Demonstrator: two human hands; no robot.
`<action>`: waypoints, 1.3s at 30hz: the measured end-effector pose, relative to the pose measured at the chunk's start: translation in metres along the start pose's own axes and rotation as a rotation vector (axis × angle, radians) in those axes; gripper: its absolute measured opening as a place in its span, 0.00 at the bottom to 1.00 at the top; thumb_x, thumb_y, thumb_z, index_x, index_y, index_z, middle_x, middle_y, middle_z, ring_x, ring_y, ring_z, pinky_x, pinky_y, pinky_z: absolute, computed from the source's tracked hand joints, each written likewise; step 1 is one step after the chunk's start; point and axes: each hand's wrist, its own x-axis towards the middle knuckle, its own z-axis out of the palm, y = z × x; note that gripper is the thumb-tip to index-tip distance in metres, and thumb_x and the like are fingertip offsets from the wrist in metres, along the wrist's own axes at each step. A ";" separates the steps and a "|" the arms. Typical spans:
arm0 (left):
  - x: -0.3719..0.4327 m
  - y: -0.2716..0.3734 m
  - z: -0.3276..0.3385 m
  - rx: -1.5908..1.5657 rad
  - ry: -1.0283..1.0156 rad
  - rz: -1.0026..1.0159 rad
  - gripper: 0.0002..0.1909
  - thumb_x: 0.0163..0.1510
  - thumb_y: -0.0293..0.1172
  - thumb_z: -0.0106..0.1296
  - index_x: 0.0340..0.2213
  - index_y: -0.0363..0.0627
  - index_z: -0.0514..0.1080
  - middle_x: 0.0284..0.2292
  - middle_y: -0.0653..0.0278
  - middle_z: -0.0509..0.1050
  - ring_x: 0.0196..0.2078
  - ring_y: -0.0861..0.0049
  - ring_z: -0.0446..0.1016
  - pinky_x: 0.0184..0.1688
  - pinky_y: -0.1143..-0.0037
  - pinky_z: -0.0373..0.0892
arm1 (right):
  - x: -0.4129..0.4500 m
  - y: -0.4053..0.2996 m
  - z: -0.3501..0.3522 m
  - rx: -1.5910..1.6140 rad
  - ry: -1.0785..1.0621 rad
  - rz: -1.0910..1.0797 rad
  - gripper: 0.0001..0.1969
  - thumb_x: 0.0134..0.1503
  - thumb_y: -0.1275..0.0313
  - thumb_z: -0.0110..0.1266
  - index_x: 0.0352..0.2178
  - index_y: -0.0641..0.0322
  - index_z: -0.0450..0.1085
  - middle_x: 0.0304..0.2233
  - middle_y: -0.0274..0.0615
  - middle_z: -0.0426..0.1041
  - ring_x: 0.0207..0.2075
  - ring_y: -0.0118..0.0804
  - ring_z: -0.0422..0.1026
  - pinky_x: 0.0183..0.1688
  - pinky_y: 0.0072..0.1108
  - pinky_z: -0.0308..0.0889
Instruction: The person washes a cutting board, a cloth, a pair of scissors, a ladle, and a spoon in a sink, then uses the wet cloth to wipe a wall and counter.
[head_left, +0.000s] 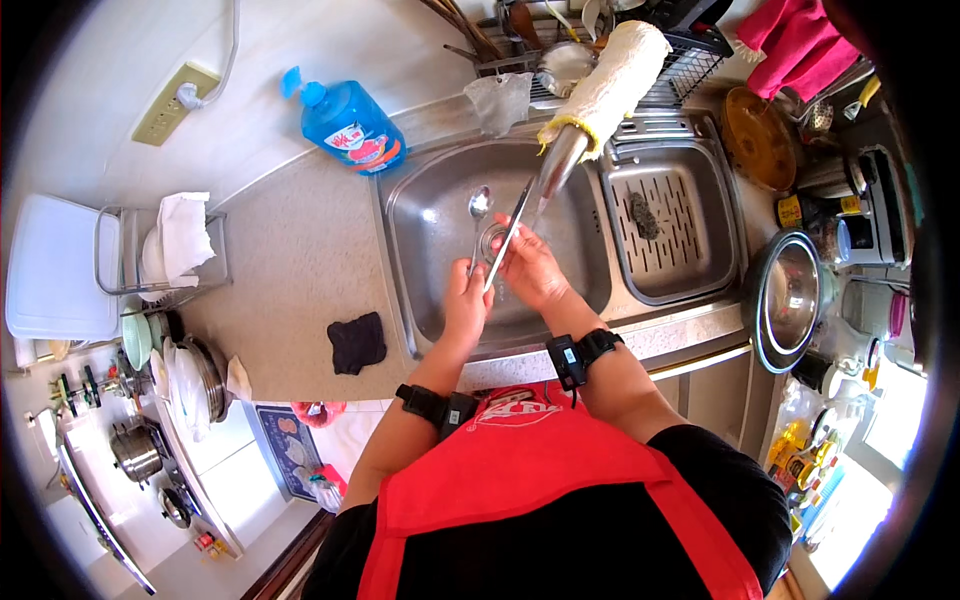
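Both my hands are over the large stainless steel sink basin (420, 225). My left hand (466, 304) holds a metal spoon (480, 206), its bowl pointing away from me, together with the near end of a long thin utensil (510, 234). That utensil is pale near my left hand and dark towards its far end; its exact kind is unclear. Around its middle are the fingers of my right hand (534, 270), partly hidden behind it. Just beyond, the metal faucet spout (564, 161) lets out a thin stream of water close to my right fingers.
A cloth-wrapped faucet part (619, 79) reaches over the sink. A scouring pad (643, 216) lies in the slotted smaller basin (675, 277). Left are a blue soap bottle (352, 127) and dark cloth (357, 343); right, stacked bowls (787, 300). Behind stands a utensil rack (679, 67).
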 end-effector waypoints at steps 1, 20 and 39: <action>-0.001 0.004 -0.001 -0.086 -0.084 -0.103 0.06 0.57 0.35 0.35 0.32 0.47 0.57 0.16 0.68 0.62 0.11 0.88 0.54 0.12 0.85 0.50 | 0.001 0.000 -0.003 0.005 0.002 0.000 0.11 0.55 0.66 0.44 0.38 0.56 0.64 0.28 0.30 0.67 0.31 0.23 0.66 0.32 0.16 0.60; -0.011 -0.001 0.004 0.475 0.191 0.273 0.08 0.57 0.35 0.34 0.32 0.43 0.59 0.12 0.65 0.62 0.13 0.77 0.64 0.17 0.76 0.60 | 0.020 -0.020 0.012 -0.543 0.426 -0.234 0.09 0.51 0.67 0.49 0.24 0.61 0.61 0.16 0.30 0.61 0.17 0.21 0.58 0.19 0.15 0.53; -0.013 -0.005 0.001 0.095 0.055 0.030 0.09 0.57 0.35 0.34 0.33 0.42 0.57 0.17 0.68 0.60 0.12 0.86 0.58 0.14 0.83 0.54 | 0.014 -0.016 -0.002 -0.565 0.380 -0.136 0.08 0.55 0.66 0.43 0.31 0.59 0.64 0.21 0.32 0.67 0.19 0.21 0.61 0.22 0.13 0.56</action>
